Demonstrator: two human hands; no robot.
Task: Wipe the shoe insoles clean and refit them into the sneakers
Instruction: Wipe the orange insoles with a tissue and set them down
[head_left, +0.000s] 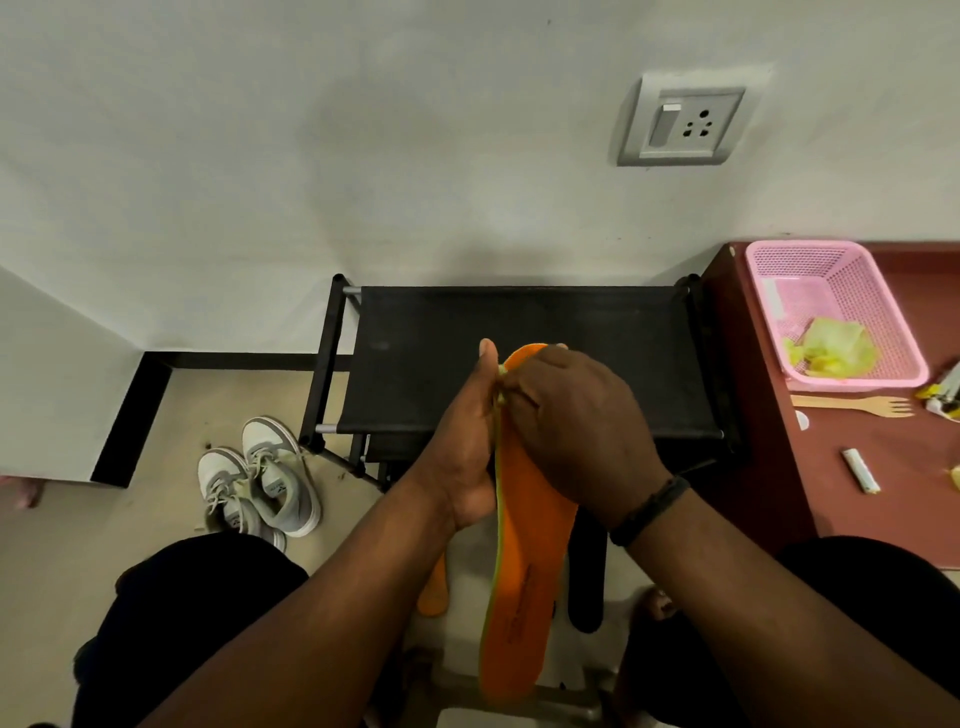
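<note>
Nearest, held upright over the lap: one orange insole (524, 587), heel end down, toe end up. Gripped along its left edge by the left hand (462, 457), thumb raised beside the toe end and palm cupped behind. Covered near the toe by the right hand (576, 421), fingers curled down, seemingly pinching a small yellow-green scrap, probably a cloth, against the surface; too little of it showing to be sure. For a good wipe, judged from here: support from behind with the left hand so the foam does not buckle, long strokes from toe to heel, firm pressure, extra care along the green rim, then a flip for the underside. Below on the floor, partly hidden: a second orange insole (434, 592) and one dark strip (587, 577), possibly another insole, hard to tell. Further left on the floor, beside the rack's near left corner: two grey-and-white sneakers (260, 478), touching, openings up, ready for refitting. Beyond, one black shoe rack (519, 338) against the wall. At far right, on one maroon bench (779, 457): one pink basket (893, 291) with crumpled yellow-green material inside, one wooden fork (852, 405), one small white tube (860, 470).
</note>
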